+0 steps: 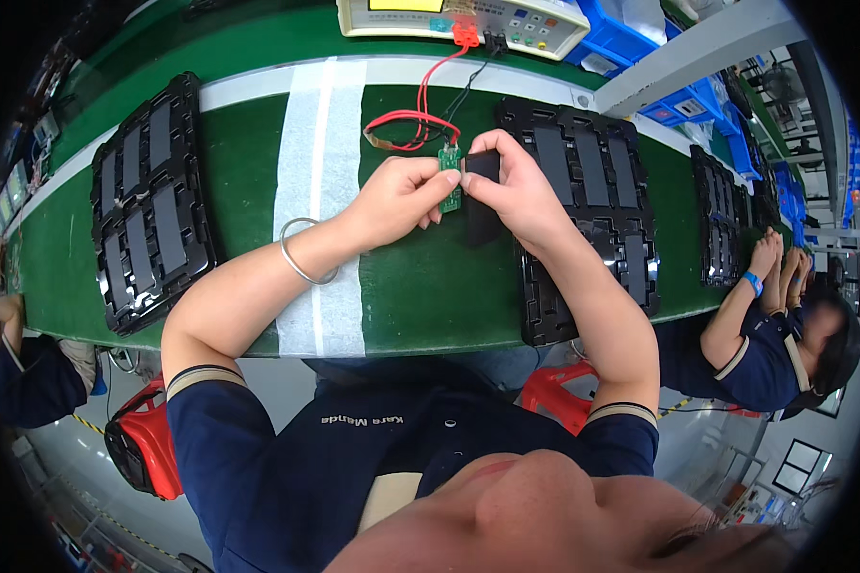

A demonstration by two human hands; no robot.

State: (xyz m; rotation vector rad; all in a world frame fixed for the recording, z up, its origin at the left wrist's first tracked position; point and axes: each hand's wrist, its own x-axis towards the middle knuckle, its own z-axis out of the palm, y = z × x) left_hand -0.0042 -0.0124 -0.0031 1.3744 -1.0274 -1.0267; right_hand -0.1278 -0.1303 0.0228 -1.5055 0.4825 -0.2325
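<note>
A small green circuit board [449, 158] stands on end between my hands, above the green bench top. My left hand [401, 201] pinches it between thumb and fingers. In my right hand [518, 191] is a flat black rectangular pack [484, 222], held close against the board's right side. My two thumbs nearly meet at the board, and the right thumb hides where pack and board come together. Red and black test leads [419, 116] run to the board's top end from a bench tester [516, 27] at the far side.
Black plastic trays holding flat dark packs lie on the bench, one on the left [153, 205] and one by my right forearm [588, 172]. A white strip [320, 286] crosses the bench under my left forearm. Blue bins [698, 110] stand far right. Co-workers sit on both sides.
</note>
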